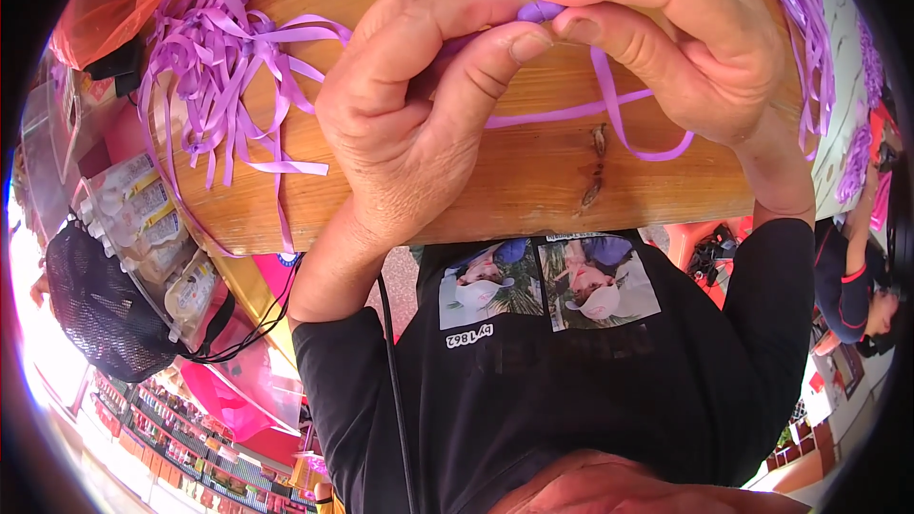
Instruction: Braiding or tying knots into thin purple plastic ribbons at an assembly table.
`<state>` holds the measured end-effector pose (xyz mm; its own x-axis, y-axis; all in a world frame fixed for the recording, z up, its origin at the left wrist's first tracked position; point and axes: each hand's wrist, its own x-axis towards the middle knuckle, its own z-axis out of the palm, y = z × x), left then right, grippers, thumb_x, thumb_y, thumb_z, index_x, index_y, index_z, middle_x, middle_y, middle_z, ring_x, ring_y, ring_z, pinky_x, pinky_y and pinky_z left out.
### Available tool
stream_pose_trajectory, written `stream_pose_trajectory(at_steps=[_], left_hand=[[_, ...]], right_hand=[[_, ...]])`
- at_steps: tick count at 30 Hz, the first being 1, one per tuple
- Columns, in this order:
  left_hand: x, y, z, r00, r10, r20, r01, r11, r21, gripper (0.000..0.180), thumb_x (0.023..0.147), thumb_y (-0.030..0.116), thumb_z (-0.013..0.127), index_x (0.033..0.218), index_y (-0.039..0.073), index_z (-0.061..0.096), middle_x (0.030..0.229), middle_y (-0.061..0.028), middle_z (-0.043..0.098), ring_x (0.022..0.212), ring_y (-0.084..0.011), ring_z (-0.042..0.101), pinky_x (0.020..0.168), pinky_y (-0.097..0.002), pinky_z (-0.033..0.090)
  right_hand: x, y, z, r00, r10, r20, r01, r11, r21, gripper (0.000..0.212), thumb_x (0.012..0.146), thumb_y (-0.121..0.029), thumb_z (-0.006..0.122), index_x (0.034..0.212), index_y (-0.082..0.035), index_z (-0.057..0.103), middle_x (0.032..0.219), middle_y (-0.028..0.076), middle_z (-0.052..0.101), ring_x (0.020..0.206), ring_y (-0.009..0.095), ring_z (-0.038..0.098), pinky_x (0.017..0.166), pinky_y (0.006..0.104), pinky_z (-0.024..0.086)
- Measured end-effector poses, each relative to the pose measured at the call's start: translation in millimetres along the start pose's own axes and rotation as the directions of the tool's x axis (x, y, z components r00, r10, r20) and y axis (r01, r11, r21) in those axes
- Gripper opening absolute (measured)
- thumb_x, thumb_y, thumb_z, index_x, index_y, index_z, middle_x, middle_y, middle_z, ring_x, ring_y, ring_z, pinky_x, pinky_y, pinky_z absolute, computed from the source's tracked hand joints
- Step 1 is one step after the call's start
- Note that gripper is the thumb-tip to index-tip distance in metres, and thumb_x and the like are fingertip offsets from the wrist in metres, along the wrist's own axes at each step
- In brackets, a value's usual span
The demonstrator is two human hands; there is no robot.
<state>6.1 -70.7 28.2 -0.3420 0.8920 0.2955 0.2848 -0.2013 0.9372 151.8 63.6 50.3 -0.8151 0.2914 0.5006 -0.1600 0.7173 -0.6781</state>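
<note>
Pinching: the left hand (409, 95) is holding a small purple ribbon piece (540, 11) between its thumb and bent forefinger, drawn close together.
Closing in from the right: the right hand (685, 48) is arching over, thumb and forefinger narrowly parted about the other end of that piece; I cannot tell whether they are gripping it.
Small and bunched: the piece is sitting up off the tabletop between the hands, looking smooth and rounded.
Flat and curling: a loose ribbon strip (619, 119) is running below the hands, thin and softly glossy, bending into an open loop under the right hand.
Tangled, left: a ribbon heap (224, 57) is spreading in crossing loops and cut ends.
Draped, right: a ribbon bundle (809, 38) is hanging in long narrow strips by the far side.
Grained wood: an orange-brown table (533, 181) is showing a dark, cracked mark (595, 167).
Left flank: a crinkled orange-red bag (124, 9), a clear pack (157, 238) and a black mesh bag (105, 300) are crowding the side.
Room: shelves (190, 447) are curving along the lower left; another person (847, 290) is showing at far right.
Edges and space: the front edge is running just before a black shirt (571, 390), wood is showing between it and the hands, and the heap is leaving less room leftward.
</note>
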Motion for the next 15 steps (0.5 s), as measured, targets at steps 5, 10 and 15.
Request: stream_pose_trajectory(at_steps=[5, 10, 15], left_hand=[[-2, 1, 0, 1.000, -0.016, 0.009, 0.017, 0.993, -0.113, 0.010, 0.081, 0.001, 0.065, 0.090, -0.002, 0.064, 0.075, -0.0004, 0.054, 0.070, -0.0073, 0.046, 0.065, -0.0190, 0.036], [-4, -3, 2, 1.000, -0.021, 0.006, 0.022, 0.967, -0.253, 0.010, 0.080, 0.000, 0.065, 0.090, -0.001, 0.064, 0.076, -0.0004, 0.054, 0.073, -0.0081, 0.047, 0.067, -0.0200, 0.036], [-9, -5, 4, 0.993, -0.119, -0.009, 0.107, 0.917, -0.385, 0.011, 0.078, -0.002, 0.067, 0.088, -0.001, 0.064, 0.076, -0.0002, 0.054, 0.072, -0.0083, 0.046, 0.068, -0.0204, 0.036]], right_hand=[[1, -6, -2, 0.999, 0.035, 0.031, -0.035, 0.999, -0.001, 0.022, 0.075, -0.005, 0.070, 0.095, 0.001, 0.064, 0.082, 0.012, 0.063, 0.070, 0.021, 0.063, 0.057, 0.0254, 0.049], [4, -14, -6, 0.996, 0.066, 0.058, -0.066, 0.998, -0.007, 0.020, 0.075, -0.005, 0.070, 0.093, 0.001, 0.065, 0.081, 0.012, 0.063, 0.070, 0.020, 0.063, 0.057, 0.0254, 0.049], [15, -29, -12, 0.992, 0.086, 0.088, -0.087, 0.996, 0.003, 0.018, 0.075, -0.006, 0.070, 0.091, 0.001, 0.066, 0.080, 0.011, 0.063, 0.070, 0.019, 0.063, 0.056, 0.0254, 0.049]])
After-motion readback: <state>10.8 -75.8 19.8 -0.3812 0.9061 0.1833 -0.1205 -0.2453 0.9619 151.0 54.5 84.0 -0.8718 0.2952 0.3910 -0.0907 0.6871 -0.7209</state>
